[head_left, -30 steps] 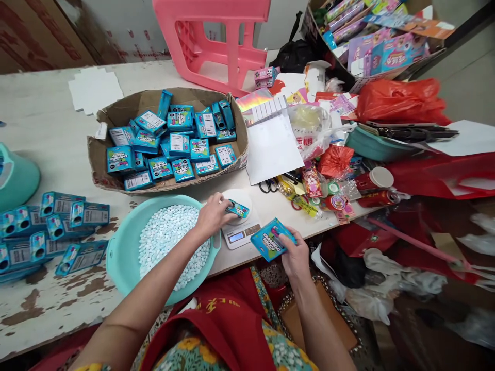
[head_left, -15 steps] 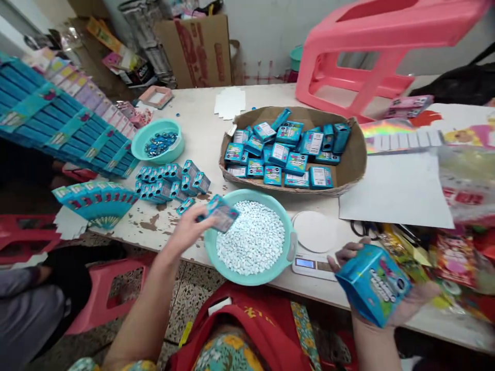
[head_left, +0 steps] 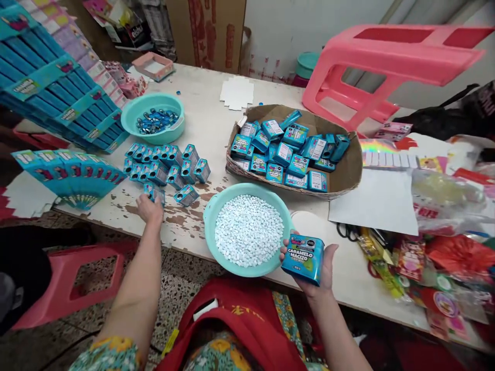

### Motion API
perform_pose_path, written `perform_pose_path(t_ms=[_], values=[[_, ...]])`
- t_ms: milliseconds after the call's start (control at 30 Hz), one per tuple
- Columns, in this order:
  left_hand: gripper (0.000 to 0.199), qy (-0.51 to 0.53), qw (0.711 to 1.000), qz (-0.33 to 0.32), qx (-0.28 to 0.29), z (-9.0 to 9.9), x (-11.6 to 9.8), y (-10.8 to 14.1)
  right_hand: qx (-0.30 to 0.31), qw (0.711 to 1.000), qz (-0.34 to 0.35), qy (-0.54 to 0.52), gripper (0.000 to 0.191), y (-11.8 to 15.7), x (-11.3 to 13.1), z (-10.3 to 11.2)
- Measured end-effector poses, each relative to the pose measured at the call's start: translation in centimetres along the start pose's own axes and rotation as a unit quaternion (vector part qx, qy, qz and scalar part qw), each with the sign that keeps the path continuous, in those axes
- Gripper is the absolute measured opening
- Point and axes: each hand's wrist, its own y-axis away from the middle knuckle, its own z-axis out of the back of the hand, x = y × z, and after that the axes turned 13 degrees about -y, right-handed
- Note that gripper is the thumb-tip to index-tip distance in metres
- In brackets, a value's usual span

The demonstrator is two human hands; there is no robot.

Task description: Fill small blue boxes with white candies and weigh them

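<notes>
My right hand [head_left: 328, 270] holds a blue candy box [head_left: 303, 259] labelled "Caramelo Macizo", above the table's front edge and just right of the basin. My left hand [head_left: 150, 208] reaches to the left, its fingers around a small blue box [head_left: 155, 192] at the near side of a cluster of several similar boxes [head_left: 158, 170]. Another small box [head_left: 186, 196] lies on its side near them. Between my hands stands a mint-green basin [head_left: 209, 221] full of small white candies [head_left: 249, 231].
Behind the basin is a cut-down carton [head_left: 348, 178] with several blue boxes. A second green bowl [head_left: 127, 123] holds shiny blue pieces. Blue display packs [head_left: 65, 103] stack at left, beside fanned cards [head_left: 73, 178]. A pink stool [head_left: 371, 62] stands on the table; packets [head_left: 410, 257] clutter the right.
My left hand has moved from over the basin, with a small box, to the box cluster at left. My right hand has brought the candy box left, close to the basin.
</notes>
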Motion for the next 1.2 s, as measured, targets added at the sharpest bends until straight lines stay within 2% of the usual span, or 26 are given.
perform_pose_path(t_ms=[67, 133, 200, 267, 367, 467, 533, 667, 767, 833, 900, 967, 1033, 1067, 1100, 1133, 1200], values=[[0.05, 0.026, 0.998, -0.024, -0.055, 0.6, -0.8, 1.4, -0.021, 1.0, 0.001, 0.011, 0.074, 0.0, -0.1, 0.2], [0.049, 0.052, 0.991, -0.103, -0.07, 1.2, -1.8, 3.4, -0.041, 0.999, 0.001, 0.017, 0.073, -0.1, -0.1, 0.6], [0.047, 0.067, 0.976, -0.206, -0.023, 1.2, -3.1, 5.1, -0.048, 0.999, 0.0, 0.019, 0.073, -0.3, 0.0, 1.2], [0.044, 0.051, 0.966, -0.252, 0.012, 0.7, -4.1, 5.8, -0.038, 0.999, -0.002, 0.021, 0.073, -0.7, -0.1, 2.1], [0.041, 0.017, 0.973, -0.225, 0.042, 0.1, -4.7, 4.9, -0.032, 0.999, 0.014, 0.034, 0.065, -1.5, -0.4, 3.6], [0.04, -0.028, 0.97, -0.22, 0.104, 0.2, -4.6, 3.3, -0.063, 0.995, 0.055, 0.045, 0.047, -2.3, -0.7, 4.7], [0.038, -0.068, 0.964, -0.229, 0.118, 0.4, -4.4, 2.7, -0.082, 0.993, 0.076, 0.048, 0.038, -2.6, -0.8, 5.1], [0.039, -0.102, 0.979, -0.168, 0.061, 0.7, -3.2, 1.6, -0.082, 0.99, 0.104, 0.055, 0.029, -2.8, -0.3, 5.2], [0.046, -0.094, 0.987, -0.128, 0.032, 1.2, -2.4, 1.0, -0.073, 0.988, 0.118, 0.069, 0.03, -2.5, 0.2, 5.1], [0.053, -0.094, 0.988, -0.119, 0.02, 2.1, -2.5, 1.5, -0.08, 0.987, 0.121, 0.07, 0.033, -2.3, 0.5, 4.9], [0.053, -0.064, 0.989, -0.13, -0.007, 3.3, -3.7, 3.3, -0.087, 0.987, 0.122, 0.064, 0.034, -2.1, 0.7, 4.5], [0.043, 0.013, 0.981, -0.191, -0.012, 4.3, -5.8, 6.7, -0.085, 0.987, 0.124, 0.056, 0.033, -2.1, 0.7, 4.1], [0.038, 0.09, 0.944, -0.311, 0.057, 4.7, -8.4, 11.1, -0.088, 0.986, 0.132, 0.054, 0.03, -2.0, 0.7, 3.7], [0.04, 0.1, 0.911, -0.383, 0.116, 4.6, -9.7, 13.3, -0.091, 0.985, 0.137, 0.055, 0.03, -2.0, 0.8, 3.5], [0.044, 0.092, 0.887, -0.422, 0.163, 4.3, -10.9, 15.5, -0.092, 0.984, 0.143, 0.059, 0.03, -1.9, 0.9, 3.3], [0.049, 0.07, 0.877, -0.431, 0.198, 4.0, -12.0, 17.3, -0.089, 0.982, 0.151, 0.064, 0.03, -1.8, 1.0, 3.2], [0.06, 0.022, 0.885, -0.395, 0.247, 3.1, -13.6, 20.3, -0.073, 0.979, 0.17, 0.086, 0.033, -1.5, 1.2, 2.9]])
